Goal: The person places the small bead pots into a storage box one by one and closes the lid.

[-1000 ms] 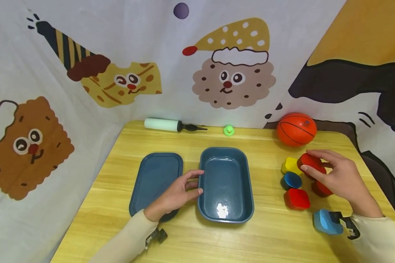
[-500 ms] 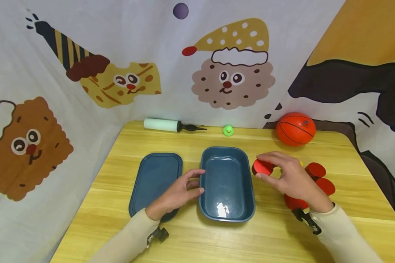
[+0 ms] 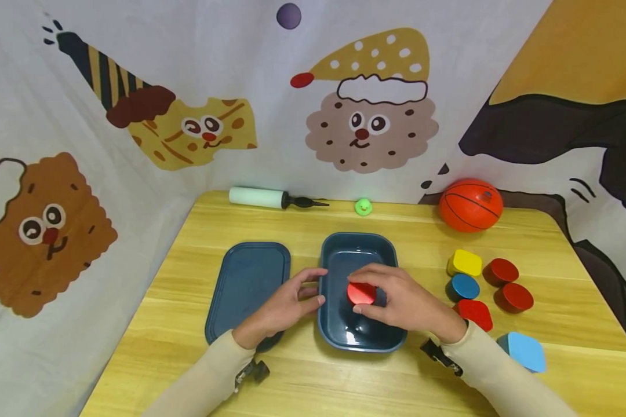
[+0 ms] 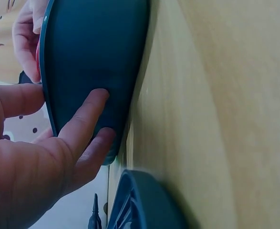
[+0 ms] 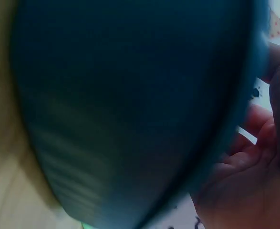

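In the head view a dark blue rectangular box (image 3: 339, 339) stands open at the middle of the table. Over its inside, my right hand (image 3: 404, 298) pinches a round red block (image 3: 361, 293) between thumb and fingers. My left hand (image 3: 287, 304) touches the box's left side; in the left wrist view the straight fingertips of that hand (image 4: 58, 148) rest on the outer wall (image 4: 92, 47). The box wall (image 5: 120, 105) fills most of the right wrist view and hides the red block, with part of my right hand (image 5: 254, 176) behind it.
A blue lid (image 3: 247, 284) lies left of the box. On the right are several red blocks (image 3: 514, 297), a yellow block (image 3: 465, 263), a blue one (image 3: 463, 287) and a light blue one (image 3: 524, 351). Along the back are a pump (image 3: 258, 197), a green duck (image 3: 363, 207) and a ball (image 3: 471, 205).
My right hand has carried the round red block leftward from the group of blocks, past the box's right rim and over its inside. The left hand has barely moved.
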`<state>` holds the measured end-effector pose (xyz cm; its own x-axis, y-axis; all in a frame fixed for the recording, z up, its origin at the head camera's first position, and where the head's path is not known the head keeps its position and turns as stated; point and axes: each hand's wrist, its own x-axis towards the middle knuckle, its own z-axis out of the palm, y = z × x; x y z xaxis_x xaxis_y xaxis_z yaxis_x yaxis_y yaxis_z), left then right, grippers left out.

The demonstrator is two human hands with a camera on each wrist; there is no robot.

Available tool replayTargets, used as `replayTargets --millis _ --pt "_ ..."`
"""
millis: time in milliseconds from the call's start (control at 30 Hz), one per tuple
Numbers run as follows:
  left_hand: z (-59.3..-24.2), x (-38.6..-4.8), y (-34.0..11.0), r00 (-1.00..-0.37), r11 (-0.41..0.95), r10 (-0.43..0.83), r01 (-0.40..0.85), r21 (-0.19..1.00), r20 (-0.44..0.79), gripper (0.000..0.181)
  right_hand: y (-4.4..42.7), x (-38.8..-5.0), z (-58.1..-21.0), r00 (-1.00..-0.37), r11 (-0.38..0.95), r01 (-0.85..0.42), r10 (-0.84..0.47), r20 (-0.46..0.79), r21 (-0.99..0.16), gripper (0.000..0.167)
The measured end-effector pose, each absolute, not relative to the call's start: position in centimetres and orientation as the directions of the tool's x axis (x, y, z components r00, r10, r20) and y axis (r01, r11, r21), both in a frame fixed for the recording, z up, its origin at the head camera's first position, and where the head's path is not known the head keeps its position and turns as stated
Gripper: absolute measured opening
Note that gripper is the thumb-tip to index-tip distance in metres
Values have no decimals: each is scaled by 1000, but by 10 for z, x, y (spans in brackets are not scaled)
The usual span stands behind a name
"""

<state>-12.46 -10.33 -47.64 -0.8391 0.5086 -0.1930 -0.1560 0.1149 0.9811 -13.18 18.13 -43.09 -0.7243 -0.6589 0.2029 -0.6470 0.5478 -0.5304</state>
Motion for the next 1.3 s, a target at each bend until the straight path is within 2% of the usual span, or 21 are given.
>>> replayTargets --millis 233,467,700,867,1067,1300 --pt "-478 -125 -103 -836 116 515 -152 982 -190 58 160 -125 -448 -625 430 -688 -760 177 -585 49" --pt "-477 -125 -104 -836 120 511 -159 980 -199 58 150 -123 -462 -571 424 -700 -815 93 -575 49" --pt "-478 -125 -105 -833 120 515 -165 979 -203 57 147 -127 -465 -588 471 -656 -809 8 -590 52" --pt "-477 -125 -104 -830 124 519 -166 978 -206 57 148 -128 -465 -584 465 -647 -812 1 -604 53" --pt "-478 -126 -104 -825 118 529 -163 980 -201 58 153 -128 -460 -588 424 -641 -807 54 -640 53" --pt "-480 -126 -105 -821 96 532 -184 978 -207 59 165 -127 -449 -643 386 -605 -753 142 -697 44"
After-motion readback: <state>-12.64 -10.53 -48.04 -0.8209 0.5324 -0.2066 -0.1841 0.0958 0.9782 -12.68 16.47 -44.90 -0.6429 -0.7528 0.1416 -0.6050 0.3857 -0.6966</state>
